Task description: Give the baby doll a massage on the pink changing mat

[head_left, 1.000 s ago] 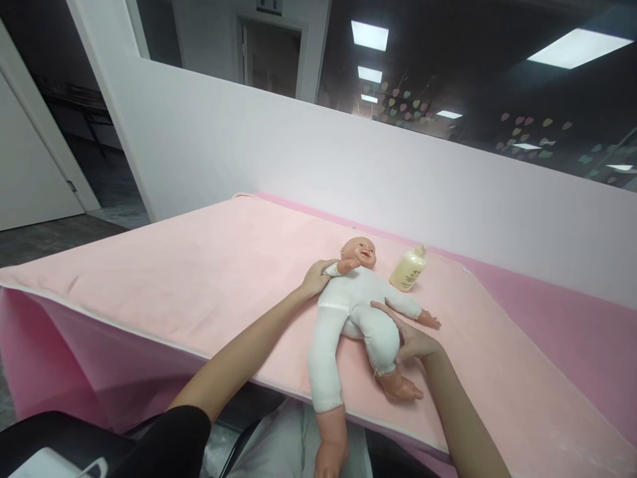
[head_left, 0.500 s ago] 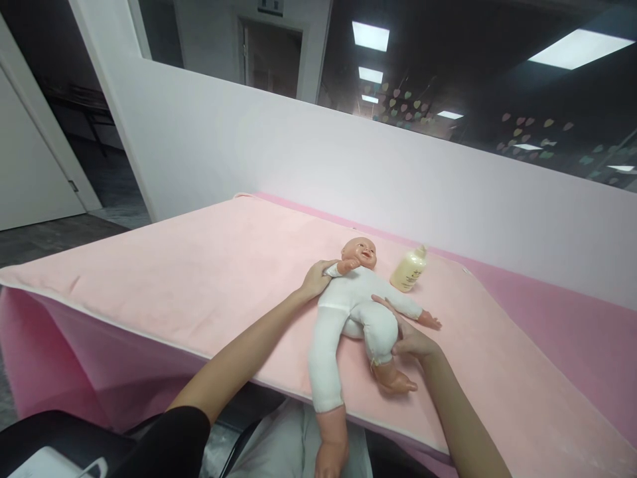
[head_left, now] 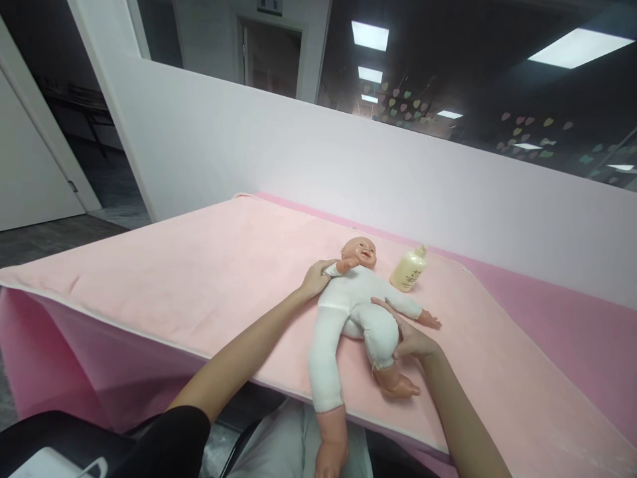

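A baby doll point(head_left: 343, 292) with a white cloth body lies face up on the pink-covered table point(head_left: 199, 265), its head away from me. One of its legs hangs over the near edge; the other is bent. My left hand point(head_left: 317, 279) is against the doll's side by its arm, gripping there with the fingers partly hidden. My right hand point(head_left: 411, 337) is wrapped round the bent leg at the knee and thigh. Beyond the doll's outstretched arm stands a pale yellow pump bottle point(head_left: 409, 269).
A white partition point(head_left: 298, 153) with dark glass above runs behind the table. Below the near edge are my legs point(head_left: 283, 441) and a black chair point(head_left: 54, 431) with a white object on it. A door point(head_left: 34, 146) is at the far left.
The bent leg's foot has shifted slightly toward me and to the right, with my right hand still at the knee. My left hand has barely moved.
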{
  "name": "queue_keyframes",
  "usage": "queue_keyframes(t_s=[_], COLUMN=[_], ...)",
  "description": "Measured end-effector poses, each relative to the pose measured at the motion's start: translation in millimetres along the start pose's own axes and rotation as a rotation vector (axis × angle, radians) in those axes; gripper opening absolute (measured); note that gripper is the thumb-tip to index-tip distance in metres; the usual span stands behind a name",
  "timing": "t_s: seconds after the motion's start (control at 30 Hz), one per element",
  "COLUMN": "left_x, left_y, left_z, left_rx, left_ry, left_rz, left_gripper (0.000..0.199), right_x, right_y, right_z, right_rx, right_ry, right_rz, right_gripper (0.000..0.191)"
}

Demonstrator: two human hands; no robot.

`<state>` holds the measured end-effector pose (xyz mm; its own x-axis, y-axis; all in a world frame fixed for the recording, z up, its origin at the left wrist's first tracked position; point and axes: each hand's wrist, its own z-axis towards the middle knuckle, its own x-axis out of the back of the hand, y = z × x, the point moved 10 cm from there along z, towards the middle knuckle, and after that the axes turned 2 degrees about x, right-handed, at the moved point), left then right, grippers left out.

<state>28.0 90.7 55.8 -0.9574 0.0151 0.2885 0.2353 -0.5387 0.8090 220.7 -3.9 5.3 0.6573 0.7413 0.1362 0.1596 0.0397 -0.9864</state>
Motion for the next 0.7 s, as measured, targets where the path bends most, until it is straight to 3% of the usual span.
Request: queue_keyframes(t_s=[0.3, 0.7], left_x=[-2.1, -0.6], left_y=[-1.5, -2.5], left_z=[0.0, 0.4], left_rx=[0.019, 0.029], left_ry=[-0.022, 0.000], left_rz=[-0.029, -0.009], left_gripper=[0.047, 0.045], right_x=[0.7, -1.4], right_y=[2.9, 3.4], right_z=[-4.7, -2.5], right_rx=[-0.047, -0.056], right_ry=[-0.078, -0.074], right_rz=[-0.187, -0.151], right_gripper=[0.140, 0.141])
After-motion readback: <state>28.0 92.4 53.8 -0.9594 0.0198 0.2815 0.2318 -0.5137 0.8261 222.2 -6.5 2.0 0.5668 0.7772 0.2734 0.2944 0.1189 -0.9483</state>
